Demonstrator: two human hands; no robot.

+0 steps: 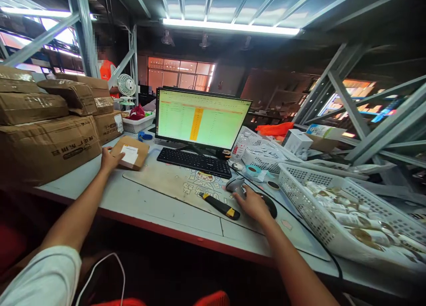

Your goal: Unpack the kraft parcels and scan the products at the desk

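Note:
My left hand [111, 160] grips the left edge of a small cardboard box [141, 147], its fingers reaching onto the top beside a white label [129, 155]. The box rests on the table, left of the keyboard [195, 160]. Over the right part of the desk mat [159, 176], my right hand [252, 202] is closed around a grey handheld barcode scanner [234, 184]; part of its grip is hidden under the fingers. A black and yellow utility knife [220, 205] lies on the mat just left of that hand. Behind the keyboard stands a lit monitor [203, 119] showing a spreadsheet with an orange column.
Large cartons [49, 146] are stacked at the left. A white perforated basket [299, 199] full of rolled labels takes up the right side. Tape rolls [253, 170] and a black cable [309, 228] lie near the right hand. Another person [106, 70] in an orange vest stands far left.

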